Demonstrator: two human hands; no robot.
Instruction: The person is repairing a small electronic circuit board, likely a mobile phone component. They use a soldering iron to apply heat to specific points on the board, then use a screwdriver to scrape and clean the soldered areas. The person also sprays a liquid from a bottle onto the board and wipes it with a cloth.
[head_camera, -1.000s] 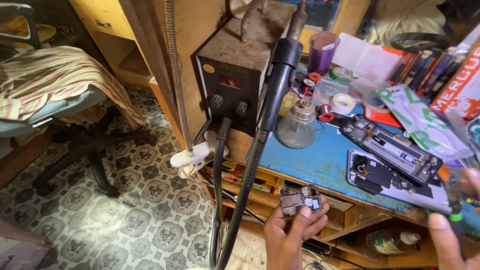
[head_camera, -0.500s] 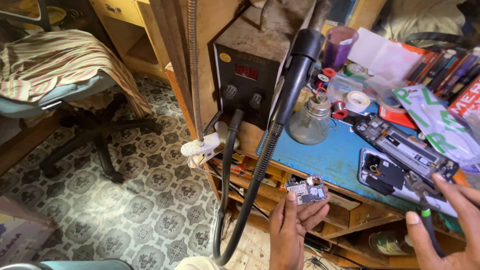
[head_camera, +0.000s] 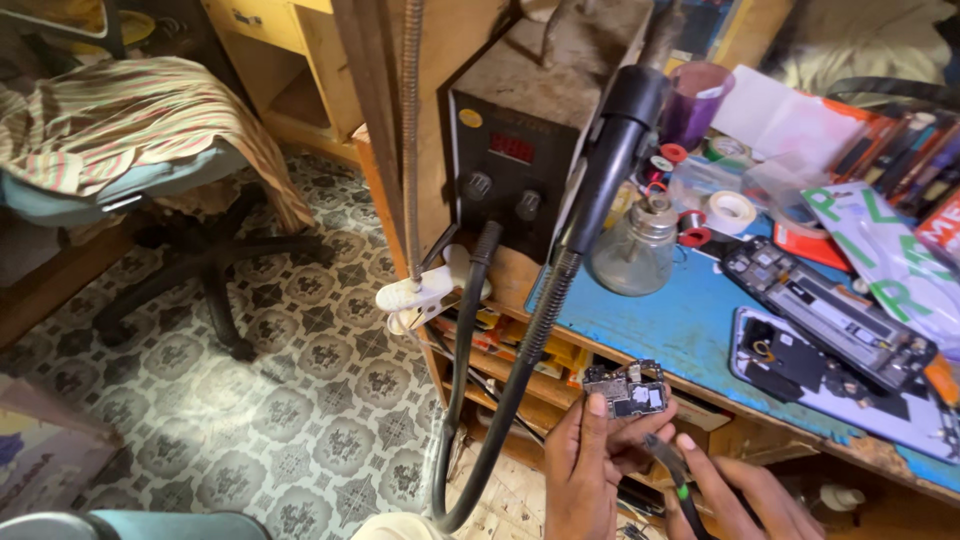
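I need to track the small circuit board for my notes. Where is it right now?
In the head view it sits low and right of centre, pinched in the left hand, just below the front edge of the blue bench top: the circuit board, with the right hand beside it.

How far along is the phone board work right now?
Done: the opened phone lies on the blue mat with its insides exposed, and the circuit board is out of it. In hand: the left hand holds that board, the right hand a thin green-marked tool. Left: the hot-air wand sits parked; the board remains outside the phone.
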